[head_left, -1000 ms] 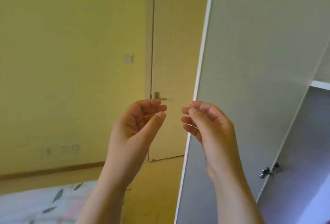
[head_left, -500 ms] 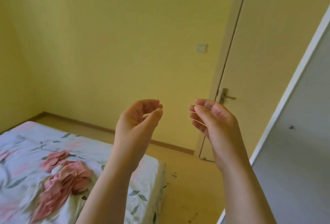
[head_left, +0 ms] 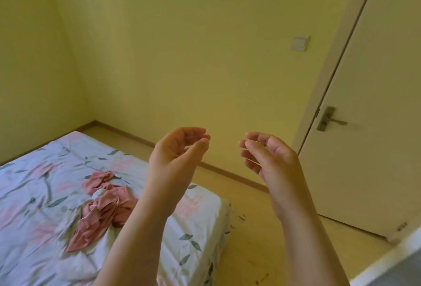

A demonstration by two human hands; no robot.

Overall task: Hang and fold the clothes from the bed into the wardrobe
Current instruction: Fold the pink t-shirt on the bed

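A crumpled pink garment (head_left: 102, 208) lies on the bed (head_left: 34, 194), which has a white cover printed with leaves and pink flowers. Both my hands are raised in front of me, above the bed's corner and the floor. My left hand (head_left: 180, 151) has loosely curled fingers and holds nothing. My right hand (head_left: 266, 155) is the same, fingers relaxed and empty. Of the wardrobe only a white door edge (head_left: 387, 269) shows at the bottom right.
A yellow wall stands ahead with a light switch (head_left: 299, 43). A closed room door (head_left: 376, 103) with a metal handle (head_left: 328, 121) is on the right. Wooden floor (head_left: 255, 228) runs between the bed and the door.
The view has swung left from the wardrobe door to the bed and the pink garment. My hands stay raised and have drifted slightly apart.
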